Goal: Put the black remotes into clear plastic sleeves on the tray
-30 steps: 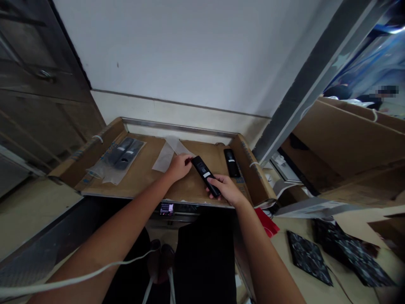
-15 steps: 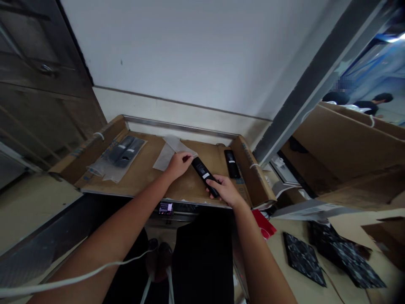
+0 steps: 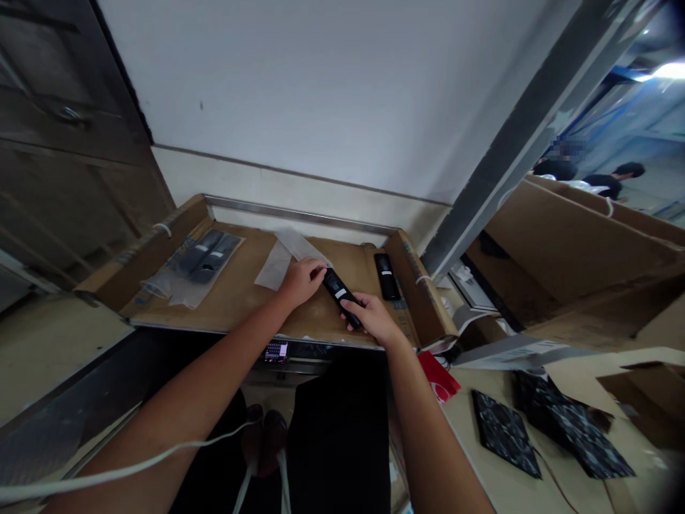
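My right hand [image 3: 369, 314] is closed round the lower end of a black remote control [image 3: 341, 293] with a white label. The remote lies tilted above the cardboard-lined tray, its upper end at the mouth of a frosted plastic bag [image 3: 297, 246]. With fingertips pinched, my left hand [image 3: 305, 280] grips the bag's edge there; how far the remote sits inside cannot be made out. A second black remote [image 3: 386, 276] with a white label lies at the tray's right side. On the left, a filled plastic bag [image 3: 206, 264] holds dark items with white labels.
Cardboard walls [image 3: 422, 289] edge the tray at both sides. A lit phone screen [image 3: 276, 351] shows below its front edge. To the right stand a large cardboard box [image 3: 583, 264] and, lower, dark patterned packages [image 3: 506, 432]. A white cord [image 3: 176, 453] crosses my left forearm. People are in the background.
The view has shifted slightly. My right hand and the remote have moved a little up and left, nearer my left hand, which keeps its pinch on the bag.
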Demonstrator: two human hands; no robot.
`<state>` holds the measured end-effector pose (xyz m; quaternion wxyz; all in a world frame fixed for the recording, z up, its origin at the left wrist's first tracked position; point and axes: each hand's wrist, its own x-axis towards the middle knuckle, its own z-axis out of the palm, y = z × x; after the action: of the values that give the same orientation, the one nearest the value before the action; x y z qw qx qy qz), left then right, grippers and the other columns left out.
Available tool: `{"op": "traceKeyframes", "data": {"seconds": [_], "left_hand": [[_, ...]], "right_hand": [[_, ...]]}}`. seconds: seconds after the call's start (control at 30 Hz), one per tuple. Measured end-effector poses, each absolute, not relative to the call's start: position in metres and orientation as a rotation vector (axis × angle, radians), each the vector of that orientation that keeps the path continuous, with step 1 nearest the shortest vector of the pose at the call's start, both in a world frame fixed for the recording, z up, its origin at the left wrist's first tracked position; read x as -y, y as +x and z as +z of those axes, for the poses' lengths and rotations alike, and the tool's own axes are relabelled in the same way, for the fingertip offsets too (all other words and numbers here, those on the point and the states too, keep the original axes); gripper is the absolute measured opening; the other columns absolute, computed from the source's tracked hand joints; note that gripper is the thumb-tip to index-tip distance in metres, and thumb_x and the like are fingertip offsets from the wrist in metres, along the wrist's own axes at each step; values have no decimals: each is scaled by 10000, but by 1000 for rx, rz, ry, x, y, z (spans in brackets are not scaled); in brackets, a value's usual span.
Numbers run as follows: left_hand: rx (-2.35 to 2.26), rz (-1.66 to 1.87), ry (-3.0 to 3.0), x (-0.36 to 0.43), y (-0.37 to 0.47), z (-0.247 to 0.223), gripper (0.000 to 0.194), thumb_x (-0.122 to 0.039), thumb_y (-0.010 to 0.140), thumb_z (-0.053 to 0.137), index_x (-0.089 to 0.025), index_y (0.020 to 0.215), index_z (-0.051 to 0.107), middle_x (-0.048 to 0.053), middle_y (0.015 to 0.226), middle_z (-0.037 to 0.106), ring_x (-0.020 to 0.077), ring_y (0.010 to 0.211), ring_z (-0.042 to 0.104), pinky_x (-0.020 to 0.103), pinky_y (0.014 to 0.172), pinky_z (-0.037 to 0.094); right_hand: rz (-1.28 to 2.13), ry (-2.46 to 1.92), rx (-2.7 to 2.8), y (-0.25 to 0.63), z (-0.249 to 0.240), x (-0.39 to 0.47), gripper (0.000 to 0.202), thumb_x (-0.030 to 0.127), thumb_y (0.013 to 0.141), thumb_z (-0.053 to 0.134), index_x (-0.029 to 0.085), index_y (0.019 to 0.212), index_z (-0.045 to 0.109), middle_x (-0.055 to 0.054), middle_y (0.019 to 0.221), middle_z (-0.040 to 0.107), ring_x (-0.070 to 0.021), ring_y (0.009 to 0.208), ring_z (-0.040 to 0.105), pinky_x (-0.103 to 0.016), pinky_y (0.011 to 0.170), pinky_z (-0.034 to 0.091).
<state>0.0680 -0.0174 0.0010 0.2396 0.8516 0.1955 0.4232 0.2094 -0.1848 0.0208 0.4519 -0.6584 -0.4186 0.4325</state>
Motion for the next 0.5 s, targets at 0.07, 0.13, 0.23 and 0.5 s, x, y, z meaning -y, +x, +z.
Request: {"op": "traceKeyframes", "data": {"seconds": [0.07, 0.13, 0.23, 0.5], "left_hand": [[-519, 1156, 2326, 18, 67, 1, 104, -192, 906, 554, -177, 910, 657, 32, 845, 654, 153, 787, 588, 287, 760, 468], [-518, 1143, 2314, 19, 67, 0, 92, -206, 908, 550, -179, 906, 638, 25, 836, 641, 148, 774, 580, 278, 740, 460], [-517, 1127, 2297, 19, 67, 0, 88, -219, 914, 539, -181, 905, 617, 23, 848, 640, 145, 781, 581, 273, 735, 454], [-420, 1045, 2320, 27, 63, 4, 101, -206, 914, 529, -179, 907, 627, 17, 828, 642, 130, 723, 570, 265, 697, 440]], "right_hand": [[1051, -1604, 1023, 207, 20, 182, 376, 528, 772, 688, 168, 842, 601, -2, 690, 649, -89, 448, 559, -165, 338, 305], [1037, -1564, 1025, 206, 17, 179, 378, 531, 773, 692, 166, 833, 610, 5, 669, 641, -89, 449, 546, -187, 386, 391], [997, -1534, 1059, 205, 12, 173, 379, 538, 784, 681, 165, 815, 620, 1, 663, 643, -94, 464, 535, -217, 440, 459], [838, -1579, 1002, 193, 8, 151, 705, 473, 770, 695, 245, 1393, 459, 10, 696, 665, -174, 549, 631, -217, 387, 406]]}}
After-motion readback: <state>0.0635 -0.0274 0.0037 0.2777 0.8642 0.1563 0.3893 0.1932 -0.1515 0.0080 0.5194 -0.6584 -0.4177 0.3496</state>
